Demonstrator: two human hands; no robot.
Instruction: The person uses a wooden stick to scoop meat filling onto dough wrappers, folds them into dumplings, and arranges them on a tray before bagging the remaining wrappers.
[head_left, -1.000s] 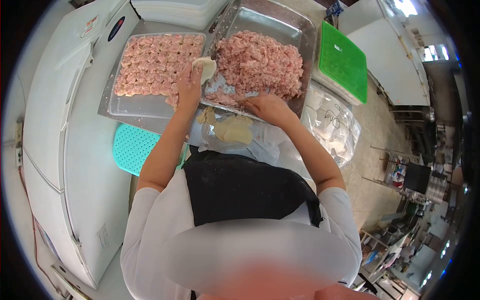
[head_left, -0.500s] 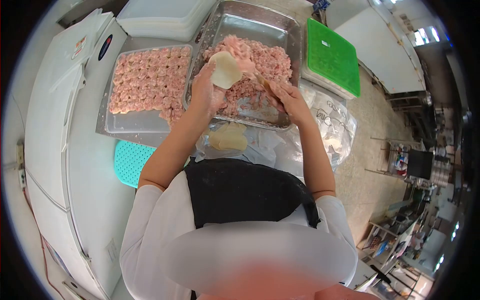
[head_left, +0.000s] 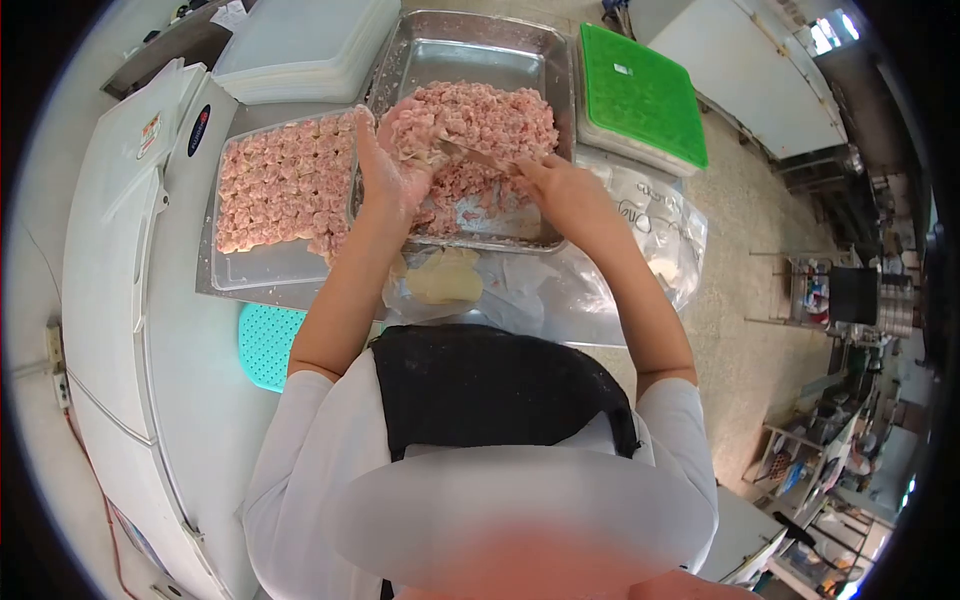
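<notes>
Left hand (head_left: 385, 175) is cupped over the metal pan (head_left: 455, 50), fingers curled around a wrapper (head_left: 412, 135) heaped with pink filling. Right hand (head_left: 560, 190) pinches a thin spatula (head_left: 475, 155), fingers closed on its handle, blade tip on the wrapper at 12 o'clock from our wrists.

Progress, as we judge it: the clear tray (head_left: 250, 270) at 10 o'clock is mostly full of finished dumplings (head_left: 280, 180) in tight rows, with a bare strip along its near edge. The pan's near half holds a big mound of minced filling (head_left: 490, 125); its far half is scraped clean. A small stack of wrappers (head_left: 445, 278) is left on the plastic bag (head_left: 600, 290) right in front of us. So plenty of filling, few wrappers in sight.

Materials: filling is coarse, wet, clumpy. Wrappers are pale, thin, floppy rounds. Pan is shiny steel, rectangular, with rounded corners. Bag is crinkled and see-through.

Also on the bench (head_left: 200, 400): a teal perforated mat (head_left: 265, 345) at 8 o'clock, a green-lidded box (head_left: 640, 95) at 2 o'clock, white trays (head_left: 300, 45) at 11 o'clock.
</notes>
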